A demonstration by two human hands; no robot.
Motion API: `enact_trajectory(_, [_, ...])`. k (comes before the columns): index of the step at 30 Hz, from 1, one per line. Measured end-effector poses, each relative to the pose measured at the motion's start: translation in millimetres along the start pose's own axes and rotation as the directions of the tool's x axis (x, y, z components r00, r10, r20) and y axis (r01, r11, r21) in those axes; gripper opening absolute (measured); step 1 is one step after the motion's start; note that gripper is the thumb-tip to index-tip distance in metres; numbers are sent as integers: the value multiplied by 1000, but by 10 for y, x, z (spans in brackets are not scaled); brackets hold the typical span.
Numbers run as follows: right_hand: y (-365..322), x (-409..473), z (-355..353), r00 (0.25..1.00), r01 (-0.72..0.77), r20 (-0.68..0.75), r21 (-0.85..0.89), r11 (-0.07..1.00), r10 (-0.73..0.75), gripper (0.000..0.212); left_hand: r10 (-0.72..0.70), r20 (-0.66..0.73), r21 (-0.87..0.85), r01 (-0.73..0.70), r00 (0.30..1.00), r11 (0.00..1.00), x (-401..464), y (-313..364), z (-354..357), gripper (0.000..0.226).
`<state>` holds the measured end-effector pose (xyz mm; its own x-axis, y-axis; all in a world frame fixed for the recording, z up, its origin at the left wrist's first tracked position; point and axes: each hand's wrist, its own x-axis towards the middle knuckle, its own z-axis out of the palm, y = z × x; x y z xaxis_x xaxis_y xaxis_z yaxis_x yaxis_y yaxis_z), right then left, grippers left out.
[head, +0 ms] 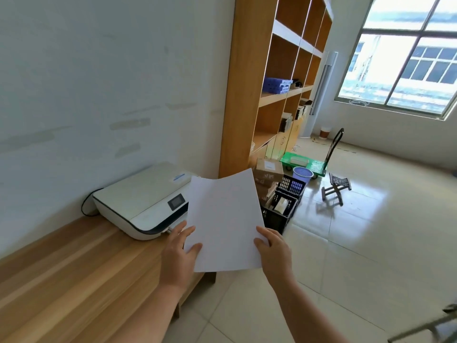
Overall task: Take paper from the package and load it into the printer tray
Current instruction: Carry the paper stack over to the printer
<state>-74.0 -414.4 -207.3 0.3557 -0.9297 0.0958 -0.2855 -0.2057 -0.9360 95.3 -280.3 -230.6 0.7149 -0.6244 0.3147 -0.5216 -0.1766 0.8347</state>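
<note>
Head camera shows both hands gripping white paper point(225, 219): left hand point(179, 256) and right hand point(273, 253) pinch its lower edges beside the printer point(141, 201) on a wooden table point(74, 280).

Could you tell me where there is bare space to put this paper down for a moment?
The wooden bench top left of the printer is bare to the wall. The floor by the shelving is crowded with black crates and boxes.
</note>
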Motion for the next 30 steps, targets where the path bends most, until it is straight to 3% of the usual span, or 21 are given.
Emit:
enact_trajectory(5, [157,665,-63,999,-21,25,-8,1000,21,33,-111,20,-17,112,994,994,433,13,440,45])
enact_trajectory(12, [413,1577,0,988,2,152,-11,1000,-1,33,-366,-87,-97,357,927,929,902,136,924,42])
enact_trajectory(22, [657,2600,141,873,-14,487,29,999,-2,28,-604,-368,-317,515,707,796,996,261,1514,42])
enact_trajectory(25, [693,2781,271,825,-10,565,40,999,-14,25,-651,-410,-407,511,639,758,1025,289,1570,41])
enact_trajectory(30, [693,3116,612,740,-12,672,58,998,-31,26,-702,-405,-494,506,586,707,1172,158,1587,30])
